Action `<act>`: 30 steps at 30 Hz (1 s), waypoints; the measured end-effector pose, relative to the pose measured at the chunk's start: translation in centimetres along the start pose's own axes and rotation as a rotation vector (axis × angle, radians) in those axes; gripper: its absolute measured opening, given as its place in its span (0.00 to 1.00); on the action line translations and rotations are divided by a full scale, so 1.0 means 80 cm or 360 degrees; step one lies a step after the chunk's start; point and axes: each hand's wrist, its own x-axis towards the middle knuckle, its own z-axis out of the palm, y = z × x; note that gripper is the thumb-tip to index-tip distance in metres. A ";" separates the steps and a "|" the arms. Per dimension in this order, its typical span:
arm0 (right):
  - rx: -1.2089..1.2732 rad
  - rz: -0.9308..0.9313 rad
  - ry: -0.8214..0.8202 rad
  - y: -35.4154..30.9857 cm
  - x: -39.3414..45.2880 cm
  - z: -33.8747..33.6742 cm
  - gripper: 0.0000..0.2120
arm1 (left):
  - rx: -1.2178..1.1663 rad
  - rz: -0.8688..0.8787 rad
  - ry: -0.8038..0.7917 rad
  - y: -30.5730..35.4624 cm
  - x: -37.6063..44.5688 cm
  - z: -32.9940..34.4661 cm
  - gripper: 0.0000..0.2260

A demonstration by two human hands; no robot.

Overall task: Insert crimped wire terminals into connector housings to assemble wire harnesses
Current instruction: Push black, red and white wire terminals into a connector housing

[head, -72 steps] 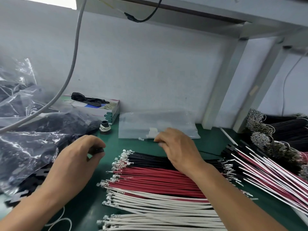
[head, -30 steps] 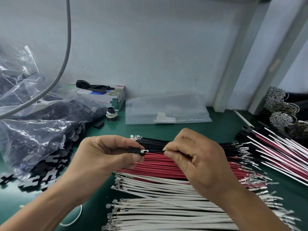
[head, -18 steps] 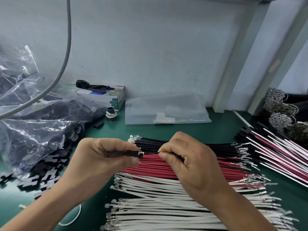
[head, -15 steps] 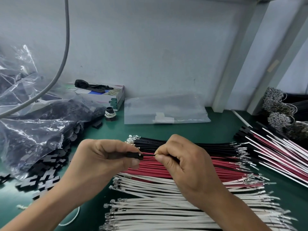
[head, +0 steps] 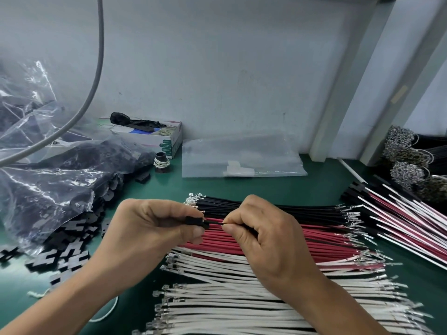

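Nearest you lie the flat rows of white insulated wires, then red ones.

Above them your left hand pinches a small black plastic connector housing. Your right hand pinches a thin black wire just beside it. The terminal looks seated or nearly so; insertion step in hand.

Next: push straight, then a light tug to check the lock.

Farther back: black wires, clear plastic bag.
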 end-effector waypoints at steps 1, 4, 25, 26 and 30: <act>0.0002 -0.0001 0.0008 0.000 0.000 0.001 0.08 | -0.0003 0.0002 0.0005 -0.001 0.000 0.000 0.13; 0.0006 -0.0021 0.0029 0.000 -0.001 0.003 0.08 | -0.0002 0.0018 0.0017 -0.002 -0.001 0.001 0.13; -0.0606 -0.0173 -0.0167 0.002 -0.002 0.009 0.04 | -0.0120 0.0007 0.0297 -0.007 0.011 -0.010 0.13; -0.0621 -0.0127 -0.0233 0.004 -0.002 0.012 0.04 | -0.0108 -0.0011 0.0299 -0.008 0.012 -0.010 0.12; -0.0655 -0.0044 -0.0265 0.010 0.004 0.021 0.05 | -0.0112 -0.0081 0.0313 -0.013 0.015 -0.007 0.09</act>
